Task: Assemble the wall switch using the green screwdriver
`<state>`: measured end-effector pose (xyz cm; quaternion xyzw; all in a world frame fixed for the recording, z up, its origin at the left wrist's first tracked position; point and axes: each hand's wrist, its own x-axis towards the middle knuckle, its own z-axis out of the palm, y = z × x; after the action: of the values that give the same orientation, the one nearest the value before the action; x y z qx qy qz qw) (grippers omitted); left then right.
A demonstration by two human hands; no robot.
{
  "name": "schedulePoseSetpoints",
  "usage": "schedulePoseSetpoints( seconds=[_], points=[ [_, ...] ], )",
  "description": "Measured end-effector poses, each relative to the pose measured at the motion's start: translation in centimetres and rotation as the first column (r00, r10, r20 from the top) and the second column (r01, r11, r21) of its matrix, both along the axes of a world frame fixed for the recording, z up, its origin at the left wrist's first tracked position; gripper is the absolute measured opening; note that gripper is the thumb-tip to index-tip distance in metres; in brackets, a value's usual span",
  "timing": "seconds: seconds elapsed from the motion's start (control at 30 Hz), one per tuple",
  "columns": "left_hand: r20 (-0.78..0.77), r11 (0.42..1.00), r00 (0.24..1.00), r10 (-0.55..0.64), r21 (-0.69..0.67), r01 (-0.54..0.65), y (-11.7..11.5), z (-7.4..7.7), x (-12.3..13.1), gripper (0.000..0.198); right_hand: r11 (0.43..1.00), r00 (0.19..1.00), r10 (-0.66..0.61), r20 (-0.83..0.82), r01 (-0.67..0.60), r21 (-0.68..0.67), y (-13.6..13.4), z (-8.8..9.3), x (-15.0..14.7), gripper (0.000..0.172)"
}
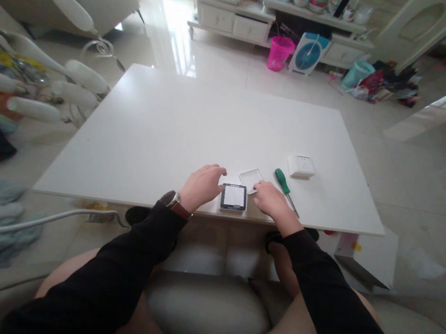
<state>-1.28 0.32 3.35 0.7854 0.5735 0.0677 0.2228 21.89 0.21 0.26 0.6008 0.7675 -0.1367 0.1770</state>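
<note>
A wall switch with a white face and a dark exposed border lies near the table's front edge. My left hand is just left of it, fingers curved and apart, the thumb at its left edge. Behind and to the right of the switch is a thin white square frame, tilted at an angle. My right hand has its fingertips closed on the frame's near right side, partly hiding it. A green-handled screwdriver lies to the right of that hand, its shaft pointing toward the front edge.
A white socket box stands farther right on the white table. White lamp arms reach toward the table's left edge. Across the floor are a pink basket, a blue fan and a low cabinet.
</note>
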Motion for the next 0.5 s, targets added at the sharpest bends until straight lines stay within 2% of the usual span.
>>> schedulePoseSetpoints(
  seconds=[0.13, 0.37, 0.5],
  points=[
    [-0.005, 1.0, 1.0, 0.0, -0.005, 0.0, -0.12, 0.19, 0.06, 0.034, 1.0, 1.0, 0.016, 0.024, -0.017, 0.01, -0.25, -0.21, -0.21, 0.036],
    [-0.006, 1.0, 1.0, 0.011, -0.006, -0.011, -0.19, 0.29, 0.07, 0.034, 1.0, 0.999, 0.01, 0.051, -0.01, -0.001, -0.39, -0.92, -0.37, 0.027],
    [-0.009, 1.0, 1.0, 0.015, -0.009, -0.015, -0.11, 0.32, -0.09, 0.034, 1.0, 0.999, -0.003, 0.039, 0.002, 0.03, -0.19, -0.52, -0.24, 0.028]
  ],
)
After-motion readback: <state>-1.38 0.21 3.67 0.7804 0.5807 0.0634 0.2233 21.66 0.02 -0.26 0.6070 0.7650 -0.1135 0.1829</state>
